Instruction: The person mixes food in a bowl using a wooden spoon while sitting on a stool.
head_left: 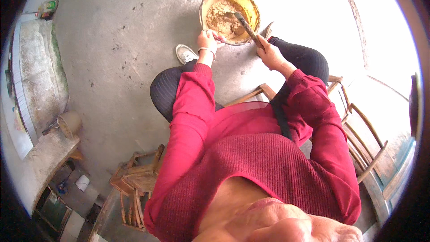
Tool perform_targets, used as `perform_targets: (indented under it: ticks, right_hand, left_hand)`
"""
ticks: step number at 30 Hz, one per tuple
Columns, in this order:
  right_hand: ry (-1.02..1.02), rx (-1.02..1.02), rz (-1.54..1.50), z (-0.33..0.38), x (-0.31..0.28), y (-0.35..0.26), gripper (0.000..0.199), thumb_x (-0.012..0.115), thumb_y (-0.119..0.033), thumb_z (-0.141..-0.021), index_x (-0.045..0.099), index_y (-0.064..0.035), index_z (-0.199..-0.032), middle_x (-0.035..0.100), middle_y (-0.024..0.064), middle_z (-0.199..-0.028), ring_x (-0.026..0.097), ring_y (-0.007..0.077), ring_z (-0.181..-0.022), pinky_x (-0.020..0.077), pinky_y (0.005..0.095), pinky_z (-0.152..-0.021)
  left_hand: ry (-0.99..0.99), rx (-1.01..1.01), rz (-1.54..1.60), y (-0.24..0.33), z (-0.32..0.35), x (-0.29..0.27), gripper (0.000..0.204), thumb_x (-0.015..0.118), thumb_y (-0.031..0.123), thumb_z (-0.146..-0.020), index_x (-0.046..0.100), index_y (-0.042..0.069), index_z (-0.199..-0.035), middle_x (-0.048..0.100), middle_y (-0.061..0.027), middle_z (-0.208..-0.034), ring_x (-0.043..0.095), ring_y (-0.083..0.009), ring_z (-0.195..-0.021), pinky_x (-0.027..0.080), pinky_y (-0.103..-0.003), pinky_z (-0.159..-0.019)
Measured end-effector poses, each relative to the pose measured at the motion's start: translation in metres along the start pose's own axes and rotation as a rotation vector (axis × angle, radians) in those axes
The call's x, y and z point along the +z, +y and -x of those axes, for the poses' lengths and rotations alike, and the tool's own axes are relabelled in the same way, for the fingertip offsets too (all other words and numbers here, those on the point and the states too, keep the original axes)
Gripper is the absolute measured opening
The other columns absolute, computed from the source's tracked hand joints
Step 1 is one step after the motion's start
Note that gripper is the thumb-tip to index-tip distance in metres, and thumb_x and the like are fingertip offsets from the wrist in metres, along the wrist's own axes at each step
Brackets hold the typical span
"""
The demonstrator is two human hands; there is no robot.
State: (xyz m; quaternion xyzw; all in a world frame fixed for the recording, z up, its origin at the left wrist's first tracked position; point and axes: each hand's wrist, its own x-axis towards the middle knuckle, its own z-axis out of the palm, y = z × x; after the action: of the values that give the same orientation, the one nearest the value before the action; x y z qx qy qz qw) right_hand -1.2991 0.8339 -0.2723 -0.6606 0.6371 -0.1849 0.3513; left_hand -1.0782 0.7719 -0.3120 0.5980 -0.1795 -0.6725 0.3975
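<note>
A round yellowish bucket (pixel 255 11) stands on the floor between my feet, its rim crusted and stained. Inside lies a thick, lumpy yellow-brown mash (pixel 219 13). My left hand (pixel 207 42), a bracelet at its wrist, is closed at the bucket's near left rim, where a thin reddish piece like a handle shows by the fingers. In my right hand (pixel 272 54) is a wooden stick (pixel 246 28), gripped at its near end. It slants across the near right rim, and its darker far end reaches over the mash.
Grey concrete floor (pixel 112 40) surrounds the bucket. Wooden chairs stand at my lower left (pixel 139 177) and right (pixel 363 139). On the left a concrete ledge (pixel 42 67) runs along the wall, with a brown container (pixel 69 124) at its near end. My white shoe (pixel 185 54) is beside the bucket.
</note>
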Motion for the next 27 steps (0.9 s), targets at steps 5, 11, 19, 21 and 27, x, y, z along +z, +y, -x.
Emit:
perform_targets:
  ticks: [5, 11, 19, 21, 27]
  right_hand:
    - [-0.249, 0.068, 0.350, -0.045, -0.002, -0.040, 0.052, 0.041, -0.007, -0.077, 0.026, -0.0054, -0.127, 0.056, 0.0267, -0.082, 0.058, 0.0350, -0.078, 0.0449, 0.0419, -0.070]
    - [-0.412, -0.085, 0.514, -0.092, 0.059, -0.027, 0.057, 0.045, -0.001, -0.073, 0.026, -0.0046, -0.126, 0.059, 0.0204, -0.078, 0.059, 0.0325, -0.073, 0.0463, 0.0412, -0.062]
    - [-0.667, -0.333, 0.872, -0.063, -0.021, -0.004, 0.053, 0.042, -0.006, -0.078, 0.026, -0.0180, -0.128, 0.058, 0.0124, -0.071, 0.061, 0.0255, -0.067, 0.0490, 0.0354, -0.056]
    - [-0.667, -0.368, 0.926, -0.071, -0.053, -0.022, 0.053, 0.044, -0.005, -0.078, 0.031, -0.0237, -0.126, 0.059, 0.0103, -0.073, 0.061, 0.0258, -0.069, 0.0489, 0.0349, -0.058]
    - [-0.685, -0.365, 1.095, -0.092, -0.104, -0.055, 0.059, 0.048, -0.002, -0.074, 0.036, -0.0337, -0.123, 0.058, 0.0066, -0.086, 0.059, 0.0225, -0.079, 0.0485, 0.0338, -0.065]
  left_hand:
    - [-0.033, 0.045, -0.062, -0.002, -0.002, 0.001, 0.019, 0.029, 0.013, -0.087, 0.039, 0.001, -0.076, 0.056, -0.0176, -0.066, 0.058, -0.0261, -0.052, 0.052, -0.040, -0.051]
    - [-0.003, 0.019, -0.064, 0.002, 0.008, -0.003, 0.019, 0.029, 0.018, -0.089, 0.038, 0.002, -0.082, 0.056, -0.0177, -0.067, 0.058, -0.0280, -0.056, 0.052, -0.039, -0.050]
    - [-0.008, 0.003, -0.128, 0.000, 0.001, -0.011, 0.021, 0.030, 0.020, -0.090, 0.038, 0.003, -0.080, 0.055, -0.0161, -0.067, 0.058, -0.0265, -0.057, 0.053, -0.038, -0.051]
    - [0.005, 0.008, -0.156, 0.001, 0.003, -0.012, 0.022, 0.029, 0.019, -0.090, 0.038, 0.002, -0.079, 0.056, -0.0168, -0.067, 0.058, -0.0266, -0.057, 0.053, -0.038, -0.051]
    - [-0.010, 0.005, -0.134, 0.003, 0.003, -0.008, 0.024, 0.025, 0.017, -0.091, 0.039, 0.002, -0.078, 0.056, -0.0178, -0.068, 0.059, -0.0272, -0.058, 0.053, -0.036, -0.050]
